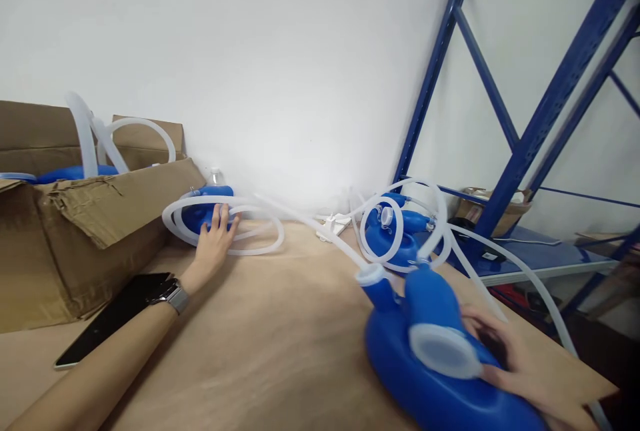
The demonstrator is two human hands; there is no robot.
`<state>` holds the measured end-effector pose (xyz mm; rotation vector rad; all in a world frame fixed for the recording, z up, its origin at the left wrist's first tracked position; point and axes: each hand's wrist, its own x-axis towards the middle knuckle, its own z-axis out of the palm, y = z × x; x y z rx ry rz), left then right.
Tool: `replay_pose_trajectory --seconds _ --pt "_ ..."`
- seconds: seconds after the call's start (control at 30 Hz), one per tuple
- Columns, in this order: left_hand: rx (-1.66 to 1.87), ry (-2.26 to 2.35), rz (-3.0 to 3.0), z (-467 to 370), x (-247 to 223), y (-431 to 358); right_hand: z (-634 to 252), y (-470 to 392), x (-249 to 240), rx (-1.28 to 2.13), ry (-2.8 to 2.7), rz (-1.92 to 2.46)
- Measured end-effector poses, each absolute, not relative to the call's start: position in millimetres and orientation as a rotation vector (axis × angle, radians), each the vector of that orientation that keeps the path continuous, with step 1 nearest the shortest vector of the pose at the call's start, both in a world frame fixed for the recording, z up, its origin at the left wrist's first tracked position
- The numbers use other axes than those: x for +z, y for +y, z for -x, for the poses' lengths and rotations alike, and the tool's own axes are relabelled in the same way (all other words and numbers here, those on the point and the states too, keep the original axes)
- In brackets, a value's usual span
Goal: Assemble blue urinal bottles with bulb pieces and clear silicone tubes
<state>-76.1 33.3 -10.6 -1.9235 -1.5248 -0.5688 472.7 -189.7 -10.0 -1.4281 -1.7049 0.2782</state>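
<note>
On the right, a large blue plastic urinal bottle with a pale wide mouth leans close to the camera, a white hose running from its upper neck. My right hand is closed around the side of its mouth piece; some fingers are hidden behind it. Farther off on the left, my left hand reaches to another blue urinal bottle by the wall. Its fingers are apart and rest on that bottle and its coiled white tube, without wrapping round them.
A cardboard box with blue bottles and tubes stands at left, a dark tablet-like device beside it. More blue bottles with looped tubes lie at back right, near a white power strip. Blue shelving rises at right.
</note>
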Motion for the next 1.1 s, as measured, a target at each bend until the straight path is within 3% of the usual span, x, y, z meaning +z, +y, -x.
replay_pose_trajectory --seconds 0.1,0.23,0.47,0.53,0.63,0.77,0.93,1.1 --pt "-0.605 -1.567 1.912 66.9 -10.8 31.9 -391.5 -160.3 9.4 0.528 -1.789 1.293" --pt "-0.591 -1.649 1.915 53.2 -8.5 18.3 -311.8 -116.9 21.0 0.565 -1.797 1.184" --pt "-0.669 -1.6 2.378 24.8 10.9 -41.2 -272.5 -77.9 11.5 0.533 -1.811 1.128" --pt "-0.907 -1.569 2.531 17.2 19.6 -57.2 -266.6 -75.0 7.2 0.517 -1.812 1.107" --pt "-1.334 -1.46 2.813 9.0 30.6 -68.2 -255.0 -76.5 8.2 0.332 -1.815 1.135" --pt "-1.673 -1.531 2.851 5.5 38.4 -58.1 -235.7 -79.3 34.0 -0.224 -1.99 1.033" --pt "-1.75 -1.439 2.876 8.8 47.0 -40.1 -212.4 -53.3 70.9 -0.451 -2.355 0.994" --pt "-1.791 -1.482 2.928 7.3 51.2 -37.3 -202.7 -27.4 68.7 -0.45 -2.36 1.089"
